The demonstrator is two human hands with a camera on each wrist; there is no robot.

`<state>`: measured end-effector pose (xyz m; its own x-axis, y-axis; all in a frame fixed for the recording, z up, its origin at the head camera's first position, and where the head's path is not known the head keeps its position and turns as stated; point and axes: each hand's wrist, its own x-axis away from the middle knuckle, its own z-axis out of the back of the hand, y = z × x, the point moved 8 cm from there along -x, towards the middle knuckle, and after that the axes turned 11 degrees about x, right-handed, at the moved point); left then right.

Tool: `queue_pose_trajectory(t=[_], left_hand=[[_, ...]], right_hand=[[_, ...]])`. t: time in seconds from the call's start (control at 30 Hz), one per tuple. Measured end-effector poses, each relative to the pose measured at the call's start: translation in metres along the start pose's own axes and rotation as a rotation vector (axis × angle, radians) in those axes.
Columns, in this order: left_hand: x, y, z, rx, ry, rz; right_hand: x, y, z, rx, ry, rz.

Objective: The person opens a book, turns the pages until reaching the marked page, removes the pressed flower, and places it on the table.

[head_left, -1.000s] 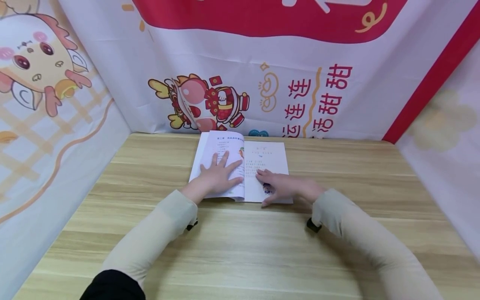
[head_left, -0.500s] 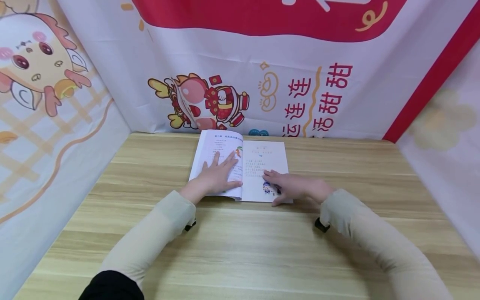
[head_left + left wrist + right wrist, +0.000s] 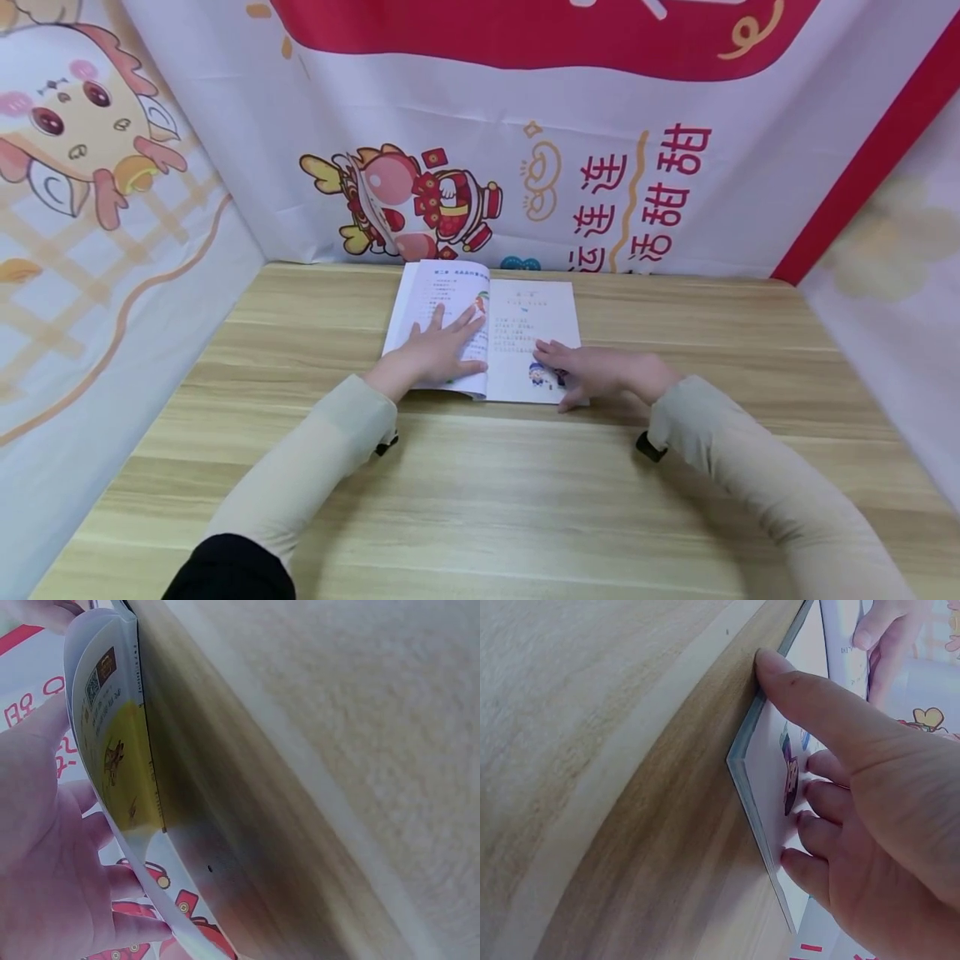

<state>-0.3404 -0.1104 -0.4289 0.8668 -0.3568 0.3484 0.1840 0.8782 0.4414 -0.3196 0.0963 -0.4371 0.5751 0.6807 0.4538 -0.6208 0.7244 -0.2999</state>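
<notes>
The left hand (image 3: 438, 348) and right hand (image 3: 596, 371), both released, rest on opposite halves of the book (image 3: 510, 354) spread beneath them.

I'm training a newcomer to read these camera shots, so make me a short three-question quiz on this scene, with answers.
1. Fill in: in the right wrist view, the ____ of the right hand overlaps the edge of the book.
2. In the head view, where does the left hand rest? A: the table; B: the left-hand page; C: the right-hand page.
3. True or false: the book is shut.

Key: 1. thumb; 2. B; 3. false, it lies open.
</notes>
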Motion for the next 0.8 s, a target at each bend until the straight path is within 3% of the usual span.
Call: queue_pose_trajectory(t=[0.67, 0.8], left_hand=[[0.000, 0.000, -0.002, -0.009, 0.002, 0.003], [-0.001, -0.001, -0.002, -0.014, 0.005, 0.002]], right_hand=[[0.011, 0.010, 0.004, 0.025, -0.019, -0.033], [0.009, 0.011, 0.006, 0.045, 0.014, -0.025]])
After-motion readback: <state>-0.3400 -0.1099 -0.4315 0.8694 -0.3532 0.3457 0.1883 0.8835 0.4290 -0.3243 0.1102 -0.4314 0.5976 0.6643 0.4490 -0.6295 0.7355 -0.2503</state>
